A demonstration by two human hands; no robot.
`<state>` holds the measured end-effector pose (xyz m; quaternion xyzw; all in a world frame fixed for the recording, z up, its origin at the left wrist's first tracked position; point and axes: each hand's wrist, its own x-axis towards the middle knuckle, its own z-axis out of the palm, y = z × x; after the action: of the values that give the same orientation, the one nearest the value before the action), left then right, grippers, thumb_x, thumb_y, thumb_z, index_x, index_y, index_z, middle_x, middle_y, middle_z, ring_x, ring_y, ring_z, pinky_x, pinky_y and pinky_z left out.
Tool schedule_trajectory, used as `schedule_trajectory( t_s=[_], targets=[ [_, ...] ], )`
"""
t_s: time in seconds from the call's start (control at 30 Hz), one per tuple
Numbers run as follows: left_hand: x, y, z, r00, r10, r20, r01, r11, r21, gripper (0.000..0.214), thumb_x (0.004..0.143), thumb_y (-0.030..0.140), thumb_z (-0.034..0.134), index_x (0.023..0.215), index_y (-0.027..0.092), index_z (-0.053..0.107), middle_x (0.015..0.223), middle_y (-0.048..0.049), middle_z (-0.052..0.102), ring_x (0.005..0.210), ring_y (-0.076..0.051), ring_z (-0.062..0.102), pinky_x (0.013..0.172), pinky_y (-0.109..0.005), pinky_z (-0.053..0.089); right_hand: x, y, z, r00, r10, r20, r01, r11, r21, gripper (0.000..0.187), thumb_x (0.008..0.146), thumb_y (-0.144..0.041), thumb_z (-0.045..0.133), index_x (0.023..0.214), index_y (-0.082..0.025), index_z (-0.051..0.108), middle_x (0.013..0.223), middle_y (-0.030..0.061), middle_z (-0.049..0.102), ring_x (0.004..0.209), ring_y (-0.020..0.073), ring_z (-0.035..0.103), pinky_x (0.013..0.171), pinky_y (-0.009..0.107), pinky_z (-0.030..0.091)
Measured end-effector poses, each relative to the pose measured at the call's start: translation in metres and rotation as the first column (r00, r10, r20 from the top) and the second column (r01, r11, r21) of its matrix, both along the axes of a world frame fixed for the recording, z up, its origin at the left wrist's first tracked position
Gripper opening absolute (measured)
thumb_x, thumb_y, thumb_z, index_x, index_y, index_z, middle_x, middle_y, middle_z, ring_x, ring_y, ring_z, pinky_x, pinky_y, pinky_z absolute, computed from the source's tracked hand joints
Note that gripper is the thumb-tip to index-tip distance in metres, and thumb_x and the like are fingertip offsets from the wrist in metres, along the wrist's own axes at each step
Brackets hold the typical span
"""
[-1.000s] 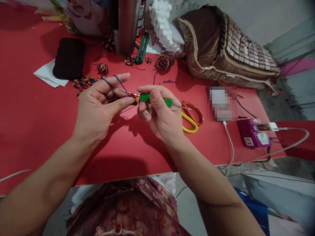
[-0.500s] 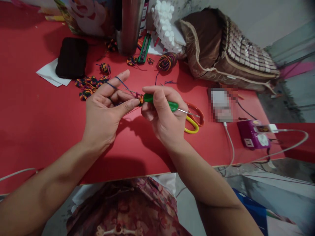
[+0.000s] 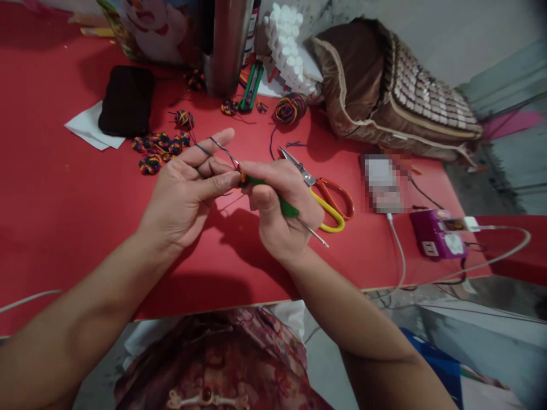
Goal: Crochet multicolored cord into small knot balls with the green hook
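Note:
My right hand [image 3: 280, 213] is closed round a green-handled crochet hook [image 3: 285, 207], whose metal tail sticks out down to the right. The hook's tip meets a small multicoloured crochet piece [image 3: 242, 177] pinched between thumb and fingers of my left hand [image 3: 188, 185]. A blue yarn strand [image 3: 204, 150] runs over my left index finger, which is stretched out. Both hands hover just above the red table [image 3: 55, 199].
Scissors [image 3: 322, 191] with orange and yellow handles lie right of my right hand. Several small crochet pieces [image 3: 158, 149], a yarn ball [image 3: 289, 108], a black pouch [image 3: 127, 100], a steel flask [image 3: 224, 45], a brown bag [image 3: 384, 91] and a purple charger [image 3: 438, 239] with cables sit around.
My right hand has turned the hook so its tail now points down and to the right, uncovering the scissors' blades. My left hand keeps its pinch on the piece.

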<state>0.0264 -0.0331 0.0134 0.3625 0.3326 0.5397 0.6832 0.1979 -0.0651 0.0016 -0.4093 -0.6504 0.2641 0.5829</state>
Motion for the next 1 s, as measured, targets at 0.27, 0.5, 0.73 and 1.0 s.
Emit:
schedule_trajectory(
  t_s=[0.27,0.5,0.73,1.0],
  targets=[
    [-0.004,0.007,-0.006,0.997,-0.075,0.022,0.075,0.997,-0.006,0.053,0.073,0.023,0.108,0.120,0.031,0.086,0.084,0.0046,0.078,0.082,-0.018,0.078,0.082,-0.033,0.064,0.003,0.007,0.001,0.993,0.018,-0.118,-0.029,0.995,-0.097,0.022,0.107,-0.056,0.074,0.115,-0.043,0.090,0.084,0.0016,0.074,0.076,0.0216,0.071,0.087,0.043,0.067],
    [-0.009,0.008,0.002,0.995,0.018,-0.099,-0.012,0.998,0.062,0.057,0.070,0.025,0.111,0.121,0.031,0.085,0.087,0.0038,0.081,0.099,-0.025,0.084,0.085,-0.034,0.066,-0.004,0.006,0.010,0.932,0.090,-0.352,-0.156,0.974,-0.162,0.018,0.108,-0.050,0.077,0.112,-0.040,0.090,0.079,-0.0034,0.072,0.064,0.0140,0.064,0.065,0.032,0.057],
    [-0.011,0.011,0.003,0.998,0.039,-0.058,-0.034,0.996,0.086,0.051,0.073,0.021,0.109,0.118,0.029,0.088,0.081,0.0042,0.080,0.086,-0.018,0.080,0.081,-0.031,0.066,0.001,0.008,0.017,0.951,0.042,-0.305,-0.104,0.977,-0.189,0.028,0.104,-0.059,0.079,0.106,-0.033,0.090,0.073,-0.0023,0.071,0.058,0.0138,0.059,0.058,0.032,0.054],
    [-0.012,0.011,0.009,0.997,0.022,-0.077,-0.016,0.997,0.076,0.051,0.067,0.023,0.113,0.112,0.028,0.090,0.077,0.0031,0.079,0.074,-0.017,0.075,0.078,-0.031,0.064,0.009,0.009,0.021,0.962,0.028,-0.273,-0.078,0.982,-0.174,0.021,0.104,-0.054,0.081,0.102,-0.037,0.092,0.072,-0.0019,0.072,0.060,0.0145,0.061,0.062,0.033,0.054]
  ],
)
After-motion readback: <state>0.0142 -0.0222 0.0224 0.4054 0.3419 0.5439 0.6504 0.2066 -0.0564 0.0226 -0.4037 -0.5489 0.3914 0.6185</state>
